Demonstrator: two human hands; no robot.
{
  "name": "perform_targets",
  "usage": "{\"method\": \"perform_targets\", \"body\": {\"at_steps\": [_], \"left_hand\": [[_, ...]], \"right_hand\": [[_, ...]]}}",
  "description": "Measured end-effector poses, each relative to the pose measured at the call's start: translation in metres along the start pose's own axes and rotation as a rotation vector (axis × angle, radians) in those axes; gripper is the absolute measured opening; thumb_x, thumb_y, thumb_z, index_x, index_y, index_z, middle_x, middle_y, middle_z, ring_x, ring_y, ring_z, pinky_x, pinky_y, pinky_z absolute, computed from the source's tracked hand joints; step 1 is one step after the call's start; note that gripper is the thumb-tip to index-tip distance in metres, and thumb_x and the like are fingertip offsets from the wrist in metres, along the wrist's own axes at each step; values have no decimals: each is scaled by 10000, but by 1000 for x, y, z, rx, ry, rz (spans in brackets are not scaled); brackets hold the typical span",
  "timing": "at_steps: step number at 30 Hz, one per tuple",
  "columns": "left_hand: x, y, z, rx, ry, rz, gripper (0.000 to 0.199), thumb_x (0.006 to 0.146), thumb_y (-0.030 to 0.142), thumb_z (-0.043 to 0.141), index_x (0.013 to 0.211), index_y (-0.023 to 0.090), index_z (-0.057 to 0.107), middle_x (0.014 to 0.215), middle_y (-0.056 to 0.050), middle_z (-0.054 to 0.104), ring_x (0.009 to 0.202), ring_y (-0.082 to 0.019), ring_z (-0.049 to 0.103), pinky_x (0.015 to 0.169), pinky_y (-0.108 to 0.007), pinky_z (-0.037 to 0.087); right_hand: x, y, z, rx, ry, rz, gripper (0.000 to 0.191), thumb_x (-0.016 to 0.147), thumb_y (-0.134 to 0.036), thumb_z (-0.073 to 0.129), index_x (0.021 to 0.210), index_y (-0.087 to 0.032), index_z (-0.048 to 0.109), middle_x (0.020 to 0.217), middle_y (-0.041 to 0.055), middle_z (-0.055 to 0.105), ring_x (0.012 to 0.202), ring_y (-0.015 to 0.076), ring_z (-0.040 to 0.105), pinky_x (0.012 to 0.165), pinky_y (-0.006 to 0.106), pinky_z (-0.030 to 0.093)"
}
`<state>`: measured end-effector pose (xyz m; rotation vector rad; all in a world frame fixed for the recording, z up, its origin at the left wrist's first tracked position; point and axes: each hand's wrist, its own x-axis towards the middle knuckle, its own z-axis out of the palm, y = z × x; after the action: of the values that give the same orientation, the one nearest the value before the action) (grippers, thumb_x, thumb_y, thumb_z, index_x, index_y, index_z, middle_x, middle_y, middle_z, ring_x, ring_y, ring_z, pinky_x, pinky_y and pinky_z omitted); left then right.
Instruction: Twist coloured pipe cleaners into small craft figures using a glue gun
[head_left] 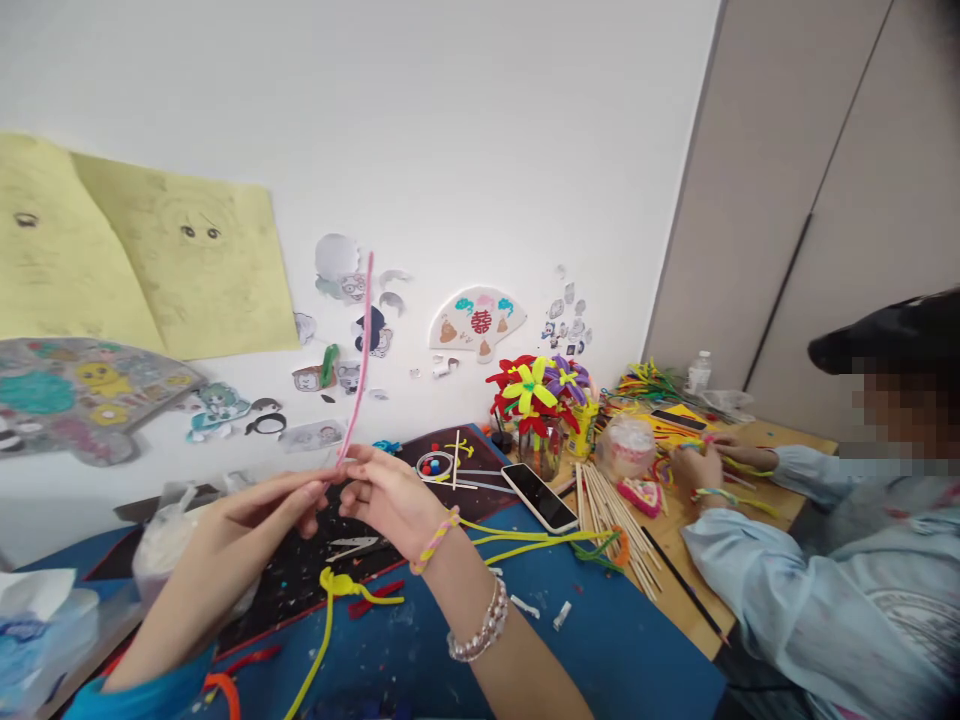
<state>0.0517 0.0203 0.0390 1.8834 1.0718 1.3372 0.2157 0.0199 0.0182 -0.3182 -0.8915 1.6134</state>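
A pink pipe cleaner [362, 350] stands nearly upright against the white wall behind my hands. My left hand [247, 530] and my right hand [390, 500] meet at its lower end, and their fingertips pinch it. A braided yellow-and-pink band [435, 540] and a pearly bead bracelet [480, 625] circle my right wrist. Below my hands, a knotted yellow pipe cleaner [337, 585] lies on the blue mat [600, 640], and more yellow pipe cleaners [525, 540] stretch to the right.
A black phone [540, 497] lies beside a pile of wooden sticks [611, 520]. Pipe-cleaner flowers in a glass jar [536, 400] stand against the wall. To the right, a co-worker's hands [697, 465] work yellow pipe cleaners. A tissue pack [37, 630] sits at lower left.
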Motion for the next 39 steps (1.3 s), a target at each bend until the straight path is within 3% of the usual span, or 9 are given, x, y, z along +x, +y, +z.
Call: {"method": "perform_targets", "body": {"at_steps": [7, 14, 19, 24, 27, 32, 36, 39], "left_hand": [[5, -6, -1, -24, 4, 3, 483, 640, 554, 686, 962, 194, 708, 669, -35, 660, 609, -151, 568, 582, -206, 477], [0, 5, -10, -201, 155, -41, 408, 637, 492, 732, 869, 162, 672, 701, -56, 679, 639, -152, 590, 603, -197, 489], [-3, 7, -23, -215, 216, -9, 388, 625, 467, 749, 853, 160, 686, 623, -32, 627, 628, -139, 562, 547, -168, 464], [-6, 12, -39, -284, 241, 30, 355, 632, 437, 754, 830, 151, 683, 588, -23, 588, 520, -113, 508, 475, -178, 449], [-6, 13, -48, -381, 221, -6, 354, 611, 417, 773, 825, 151, 677, 582, -17, 591, 495, -105, 513, 457, -171, 468], [-2, 8, -53, -539, 262, -67, 361, 599, 388, 789, 835, 141, 671, 735, -64, 693, 616, -149, 642, 579, -197, 562], [-2, 11, -46, -614, 372, 35, 198, 708, 279, 723, 821, 130, 657, 739, -51, 704, 599, -123, 652, 616, -192, 566], [-4, 16, -46, -658, 433, 124, 119, 758, 217, 672, 815, 114, 651, 701, -37, 689, 575, -107, 639, 586, -179, 551]], "right_hand": [[3, 9, -2, -95, 59, -23, 178, 729, -265, 671, 838, -125, 674, 667, -6, 581, 514, 53, 495, 541, 212, 440], [3, 12, 1, -110, 65, -23, 231, 772, -333, 633, 861, -127, 688, 658, 2, 571, 553, 70, 524, 575, 222, 451], [2, -3, -1, 50, 170, -141, 155, 786, -284, 622, 723, -143, 611, 651, 5, 584, 613, 98, 544, 643, 237, 468], [3, -28, -12, 289, 284, -205, 199, 900, -242, 430, 737, -181, 525, 644, -13, 538, 631, 99, 535, 677, 244, 462], [-1, -40, -17, 314, 237, -307, 225, 928, -248, 358, 748, -202, 486, 568, -49, 404, 570, 90, 475, 653, 230, 444], [-12, -49, -20, 33, 210, -453, 286, 932, -329, 341, 668, -222, 362, 489, -77, 151, 422, 104, 164, 435, 215, 265], [-13, -46, -19, -111, 72, -297, 344, 915, -412, 355, 635, -217, 310, 442, -93, 123, 408, 88, 81, 407, 216, 171], [-10, -40, -19, -289, -33, -183, 303, 872, -431, 422, 668, -215, 364, 442, -103, 186, 396, 69, 133, 411, 204, 187]]}}
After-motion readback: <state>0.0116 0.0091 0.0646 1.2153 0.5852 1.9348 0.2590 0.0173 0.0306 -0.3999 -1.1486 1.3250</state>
